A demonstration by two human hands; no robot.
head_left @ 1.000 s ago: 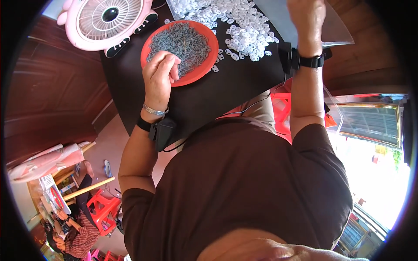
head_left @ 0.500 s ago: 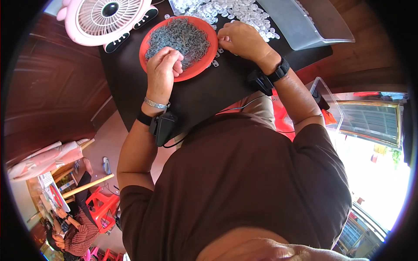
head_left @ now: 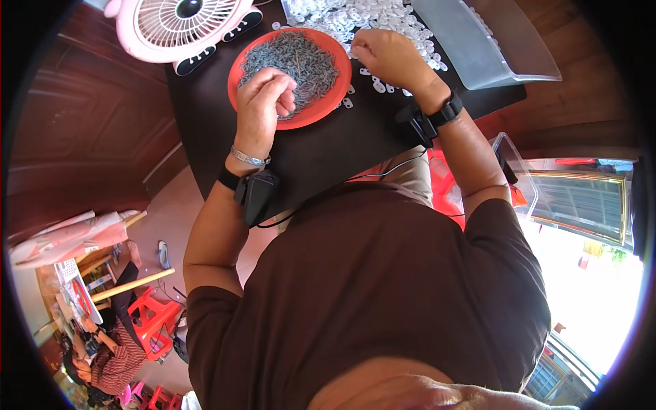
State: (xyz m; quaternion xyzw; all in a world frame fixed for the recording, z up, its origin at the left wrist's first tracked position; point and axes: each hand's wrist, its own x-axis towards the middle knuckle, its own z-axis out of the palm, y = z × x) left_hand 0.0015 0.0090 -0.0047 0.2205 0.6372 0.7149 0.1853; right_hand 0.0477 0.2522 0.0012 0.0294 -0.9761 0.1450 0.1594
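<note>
My left hand point(head_left: 265, 102) hovers over the near left side of a round red plate point(head_left: 345, 75), its fingers curled in; whatever they hold is hidden. The plate is heaped with small grey screw-like pieces point(head_left: 301, 58), and a thin tan stick lies on top of them. Right of the plate, my right hand point(head_left: 393, 60) is closed with bent fingers by the edge of a spread of small white oval plastic pieces with holes point(head_left: 389, 20). Its fingertips are partly hidden, and I cannot see what is between them. A few white pieces point(head_left: 383, 86) lie below that hand.
A pink fan point(head_left: 184, 27) stands at the far left of the dark table point(head_left: 314, 154). A translucent plastic bin point(head_left: 471, 51) lies at the far right. Black boxes are strapped to both my wrists. At lower left, another person point(head_left: 116, 362) sits near red stools point(head_left: 154, 321).
My right hand has shifted slightly right, away from the plate's rim, uncovering several white pieces below it. The left hand stays curled over the plate. The whole view has moved a little.
</note>
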